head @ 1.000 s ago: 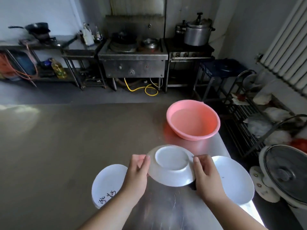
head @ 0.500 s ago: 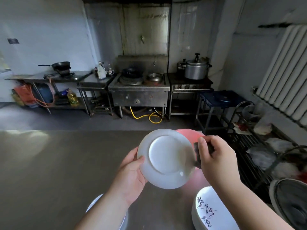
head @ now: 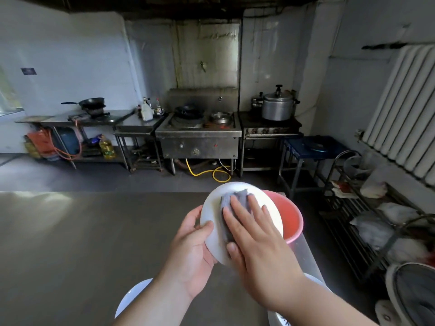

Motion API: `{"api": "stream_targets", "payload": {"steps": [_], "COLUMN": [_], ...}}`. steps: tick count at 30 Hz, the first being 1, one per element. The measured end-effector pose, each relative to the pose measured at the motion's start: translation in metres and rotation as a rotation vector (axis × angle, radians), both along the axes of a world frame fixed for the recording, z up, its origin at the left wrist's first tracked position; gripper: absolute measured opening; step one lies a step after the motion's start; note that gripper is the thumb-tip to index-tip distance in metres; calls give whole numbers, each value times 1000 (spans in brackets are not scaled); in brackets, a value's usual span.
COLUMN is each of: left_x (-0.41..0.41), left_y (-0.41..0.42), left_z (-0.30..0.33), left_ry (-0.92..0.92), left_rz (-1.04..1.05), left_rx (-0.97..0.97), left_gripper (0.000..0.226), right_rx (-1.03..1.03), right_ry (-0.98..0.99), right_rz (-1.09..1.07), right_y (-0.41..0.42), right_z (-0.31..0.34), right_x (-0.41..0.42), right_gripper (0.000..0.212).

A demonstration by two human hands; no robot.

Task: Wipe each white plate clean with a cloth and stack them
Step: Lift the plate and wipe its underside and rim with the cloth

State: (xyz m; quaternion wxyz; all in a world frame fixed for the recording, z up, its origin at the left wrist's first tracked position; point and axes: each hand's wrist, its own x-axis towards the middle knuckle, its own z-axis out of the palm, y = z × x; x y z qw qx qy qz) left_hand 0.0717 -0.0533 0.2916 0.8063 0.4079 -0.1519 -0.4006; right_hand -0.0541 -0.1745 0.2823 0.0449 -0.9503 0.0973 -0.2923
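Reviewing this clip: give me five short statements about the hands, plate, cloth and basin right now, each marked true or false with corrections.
1. The left hand grips the white plate by its rim. True.
2. The right hand presses a grey cloth flat against the plate. True.
3. The plate lies flat on the table. False: it is held up, tilted.
4. The basin is blue. False: it is pink.
5. The cloth lies in the basin. False: it is on the plate.

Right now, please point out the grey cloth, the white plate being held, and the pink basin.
grey cloth (head: 227, 200): head view, bare part above the fingertips.
white plate (head: 213, 203): head view, upper-left rim area.
pink basin (head: 290, 218): head view, inner wall right of the plate.
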Motion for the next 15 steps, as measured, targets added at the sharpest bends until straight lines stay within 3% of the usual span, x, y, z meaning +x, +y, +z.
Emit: {"api": "stream_targets", "payload": {"steps": [4, 9, 15], "left_x": [1, -5, 7], "left_y": [0, -1, 0], "left_z": [5, 10, 22], "left_ry": [0, -23, -5], "left_rz": [34, 4, 25], "left_rx": [10, -6, -98], "left_gripper": [43, 45, 49], "right_rx": [-156, -62, -127], "right_ry": [26, 141, -38], "right_rz": [-55, -153, 49], "right_y": [12, -10, 7], "right_z": [-5, 33, 1], "right_x": [-10, 6, -7], "right_gripper": [62, 87, 68]}}
